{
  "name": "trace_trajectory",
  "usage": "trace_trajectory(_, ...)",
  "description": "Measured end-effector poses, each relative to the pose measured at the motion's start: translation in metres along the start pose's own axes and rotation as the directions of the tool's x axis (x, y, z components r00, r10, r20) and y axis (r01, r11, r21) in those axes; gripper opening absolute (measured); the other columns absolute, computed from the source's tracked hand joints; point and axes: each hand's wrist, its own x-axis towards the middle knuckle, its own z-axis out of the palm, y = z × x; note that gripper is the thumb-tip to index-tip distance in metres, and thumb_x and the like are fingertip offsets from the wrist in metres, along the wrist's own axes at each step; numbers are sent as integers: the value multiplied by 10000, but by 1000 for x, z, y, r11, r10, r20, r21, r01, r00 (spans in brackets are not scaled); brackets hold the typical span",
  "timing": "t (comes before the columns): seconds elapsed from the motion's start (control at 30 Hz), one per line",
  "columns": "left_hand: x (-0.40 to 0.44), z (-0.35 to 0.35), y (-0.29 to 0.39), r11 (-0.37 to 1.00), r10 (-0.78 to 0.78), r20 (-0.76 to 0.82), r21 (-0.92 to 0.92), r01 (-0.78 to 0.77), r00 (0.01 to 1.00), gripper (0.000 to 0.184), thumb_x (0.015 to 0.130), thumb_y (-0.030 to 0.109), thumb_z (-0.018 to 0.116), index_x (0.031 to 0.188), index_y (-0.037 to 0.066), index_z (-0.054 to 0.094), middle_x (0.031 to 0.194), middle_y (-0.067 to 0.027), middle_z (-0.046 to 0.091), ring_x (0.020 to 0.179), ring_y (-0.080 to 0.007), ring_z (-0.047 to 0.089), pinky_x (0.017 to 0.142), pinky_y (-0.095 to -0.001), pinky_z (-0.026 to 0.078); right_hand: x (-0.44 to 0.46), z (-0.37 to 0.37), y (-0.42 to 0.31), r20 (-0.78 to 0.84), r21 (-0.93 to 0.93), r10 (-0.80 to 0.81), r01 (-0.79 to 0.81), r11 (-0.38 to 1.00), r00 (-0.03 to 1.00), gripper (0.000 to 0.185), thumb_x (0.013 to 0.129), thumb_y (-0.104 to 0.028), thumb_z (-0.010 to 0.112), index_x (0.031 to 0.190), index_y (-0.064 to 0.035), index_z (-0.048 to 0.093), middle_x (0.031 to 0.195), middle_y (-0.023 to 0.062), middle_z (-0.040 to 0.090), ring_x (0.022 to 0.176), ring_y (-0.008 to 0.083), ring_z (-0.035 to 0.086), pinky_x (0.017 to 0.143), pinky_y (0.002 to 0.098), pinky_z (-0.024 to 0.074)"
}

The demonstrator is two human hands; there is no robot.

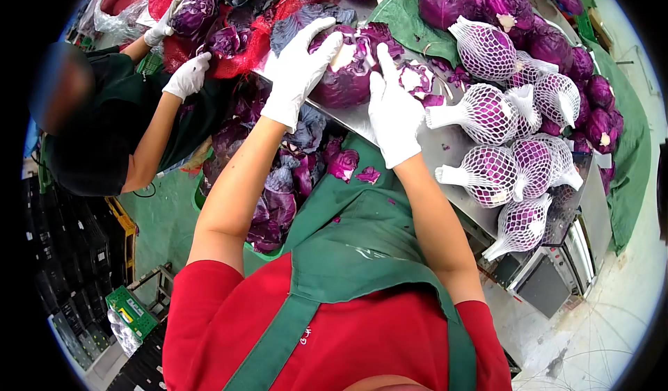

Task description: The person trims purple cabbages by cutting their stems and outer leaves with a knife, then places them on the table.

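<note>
Both of my hands wear white gloves over the metal table (456,151). My left hand (300,71) rests on the left and top of a purple cabbage (346,81), its fingers curved around the head near the pale stem. At the cabbage's right side is my right hand (395,109), fingers pointing up, forefinger and thumb close to the leaves. Whether this hand grips the cabbage is hard to tell. Just right of it lies a cut piece with a pale core (416,78). Several cabbages in white foam nets, one of them a netted cabbage (487,115), lie further right.
A co-worker's gloved hands (186,76) handle another cabbage (195,14) at the upper left. Loose leaves fill a green-rimmed bin (268,253) below the table edge. Unwrapped cabbages (504,8) are piled at the upper right beside green cloth (410,22). Red netting (278,22) lies behind.
</note>
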Motion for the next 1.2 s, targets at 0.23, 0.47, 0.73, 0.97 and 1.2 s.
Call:
trace_trajectory(0.23, -7, 4, -24, 992, 82, -214, 113, -59, 973, 471, 915, 354, 684, 1214, -6, 629, 1149, -170, 686, 1068, -237, 655, 959, -326, 484, 32, -3, -7, -67, 186, 89, -75, 980, 994, 374, 1032, -416, 396, 1358, -290, 528, 789, 206, 686, 748, 398, 673, 692, 502, 513)
trace_trajectory(0.47, -55, -5, -25, 994, 97, -167, 65, -87, 981, 466, 967, 214, 626, 1369, 19, 493, 1325, -125, 545, 1245, -207, 500, 1101, -337, 352, 90, 23, 64, 44, 50, 202, -204, 978, 979, 444, 1013, -466, 338, 1258, -180, 575, 1113, 206, 677, 1029, 411, 645, 876, 506, 494)
trace_trajectory(0.73, -40, -6, -13, 994, 70, -92, -72, -77, 993, 554, 891, 264, 717, 1352, 23, 528, 1303, -162, 559, 1207, -243, 522, 1069, -359, 386, 35, -40, 22, 9, 292, -85, 79, 953, 996, 553, 969, -431, 568, 1482, -265, 445, 1092, 186, 693, 926, 332, 678, 844, 401, 510)
trace_trajectory(0.97, -26, 1, -7, 998, 59, -6, -17, -59, 998, 498, 888, 200, 724, 1314, 2, 557, 1228, -114, 626, 1127, -176, 590, 1008, -310, 445, 24, -27, 17, 154, 241, -134, 94, 966, 979, 619, 909, -514, 610, 1425, -185, 520, 1063, 165, 663, 961, 310, 657, 814, 419, 499)
trace_trajectory(1.2, -34, -7, -1, 999, 25, 16, -41, -24, 1000, 508, 891, 209, 721, 1321, 2, 547, 1247, -111, 611, 1158, -170, 569, 1036, -319, 421, 91, -14, 40, -232, 14, 5, -1, 1000, 973, 434, 1006, -435, 422, 1004, -77, 668, 973, 195, 704, 908, 392, 681, 798, 493, 524)
